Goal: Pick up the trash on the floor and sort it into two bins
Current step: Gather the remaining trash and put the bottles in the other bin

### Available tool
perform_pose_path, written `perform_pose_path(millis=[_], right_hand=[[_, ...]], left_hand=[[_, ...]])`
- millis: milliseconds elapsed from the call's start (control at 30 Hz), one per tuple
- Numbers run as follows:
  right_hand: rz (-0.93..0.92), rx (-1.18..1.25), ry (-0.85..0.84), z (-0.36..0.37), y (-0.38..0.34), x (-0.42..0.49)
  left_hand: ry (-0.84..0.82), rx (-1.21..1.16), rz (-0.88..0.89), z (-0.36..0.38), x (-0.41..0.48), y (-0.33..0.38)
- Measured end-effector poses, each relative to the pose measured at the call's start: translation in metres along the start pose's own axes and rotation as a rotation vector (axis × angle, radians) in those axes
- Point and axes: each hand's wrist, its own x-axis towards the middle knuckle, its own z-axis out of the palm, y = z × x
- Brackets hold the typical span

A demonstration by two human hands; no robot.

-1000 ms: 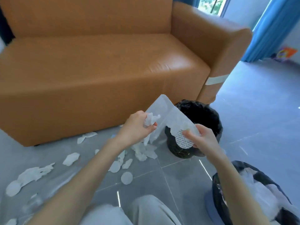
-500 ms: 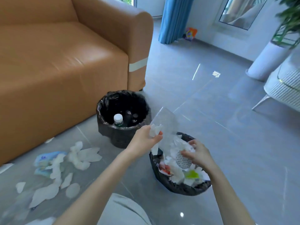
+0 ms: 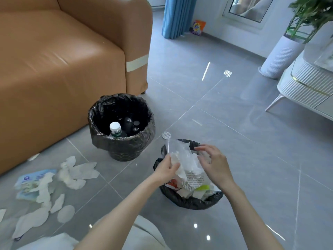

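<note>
Lowered since the frame before: both hands and the clear plastic wrapper (image 3: 177, 147), now close over the near bin (image 3: 189, 202); right hand off the wrapper's printed patch.

Left hand (image 3: 166, 171) noted gripping crumpled tissue (image 3: 175, 158) together with the wrapper's left edge. Right hand (image 3: 214, 165) noted with fingers spread and loosely bent beside the wrapper's right side; no hold seen.

Near bin black-lined, filled with paper and coloured scraps up to the rim. Far bin (image 3: 122, 147), also black-lined, just off the front corner of the tan sofa (image 3: 54, 60), containing a white-capped bottle (image 3: 115, 129) and dark items.

Floor (image 3: 234, 141): grey glossy tiles, pale joints, bright reflections. Torn tissue pieces (image 3: 77, 170) and a blue packet (image 3: 30, 179) scattered along the floor's left side before the sofa.

At the floor's far edge: blue curtain (image 3: 177, 17), colourful packet (image 3: 198, 27), white planter (image 3: 279, 56). At the right edge: white ribbed cabinet (image 3: 306, 83).
</note>
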Motion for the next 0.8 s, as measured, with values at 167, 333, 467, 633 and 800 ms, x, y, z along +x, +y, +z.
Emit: perform_pose_path(millis=[167,333,467,633,800], right_hand=[[-0.039,-0.139,-0.303,0.02,0.01,-0.007],[-0.086,-0.151,-0.436,0.045,0.007,-0.006],[-0.083,-0.181,-0.463,0.061,0.012,-0.001],[-0.039,-0.297,-0.494,0.075,0.016,0.007],[0.014,-0.393,-0.568,0.094,0.027,0.011]], left_hand=[[-0.039,0.256,0.0,0.009,0.004,-0.013],[0.154,0.472,0.05,-0.001,0.009,-0.023],[0.055,0.392,0.052,-0.015,0.013,-0.029],[-0.053,0.487,0.046,-0.026,0.013,-0.03],[-0.006,0.461,0.047,-0.03,0.01,-0.029]])
